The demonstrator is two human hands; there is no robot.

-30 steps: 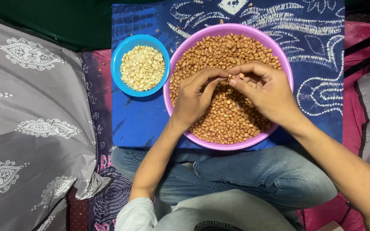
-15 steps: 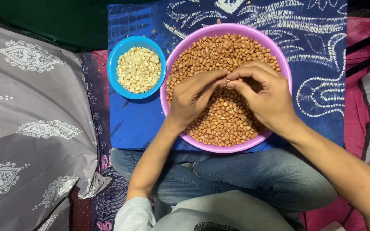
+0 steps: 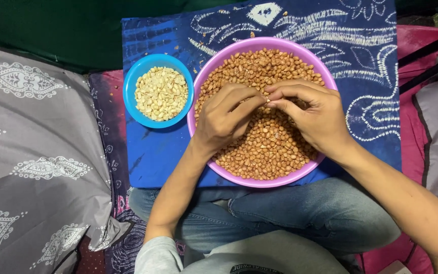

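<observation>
- Your left hand (image 3: 224, 119) and right hand (image 3: 316, 117) meet over the middle of the pink bowl (image 3: 325, 160), fingertips pinched together at about the bowl's centre; both are closed to a pinch, presumably on a single peanut, though the nut itself is too small to make out.
- The bowl sits at 12 o'clock from your knees on the blue patterned cloth (image 3: 361, 61), heaped with red-skinned peanuts (image 3: 264, 147).
- The blue bowl (image 3: 130, 104) of pale skinned peanuts (image 3: 161, 93) stands at 9 o'clock of the pink bowl, rims just beside each other.
- Risk: your left wrist rests across the pink bowl's near rim; pressing down there could tip it (the cloth lies on soft bedding, not a firm surface).
- Risk: a nut slipping from the pinch would fall back among the unskinned ones and be lost.
- Risk: skins and stray nuts already lie on the cloth at 12 o'clock; more may scatter onto the grey cushion (image 3: 31, 152).
</observation>
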